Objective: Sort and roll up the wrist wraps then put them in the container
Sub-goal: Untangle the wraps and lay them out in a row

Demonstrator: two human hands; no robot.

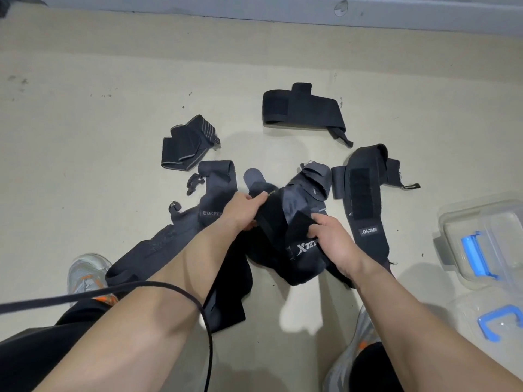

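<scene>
Several black wrist wraps lie on a beige floor. My left hand grips the black end of a wrap at the middle of the pile. My right hand pinches the dark wrap with white "XTE" lettering beside it. A wrap marked "BOKEE" lies to the left of my left hand. A long wrap with a Velcro patch lies to the right. A folded wrap sits farther back. A smaller striped wrap lies at the back left. The clear container with blue clips stands at the right edge.
A clear lid with a blue clip lies at the lower right. My grey and orange shoes rest on the floor on both sides. A black cord crosses my left forearm. A grey wall base runs along the back.
</scene>
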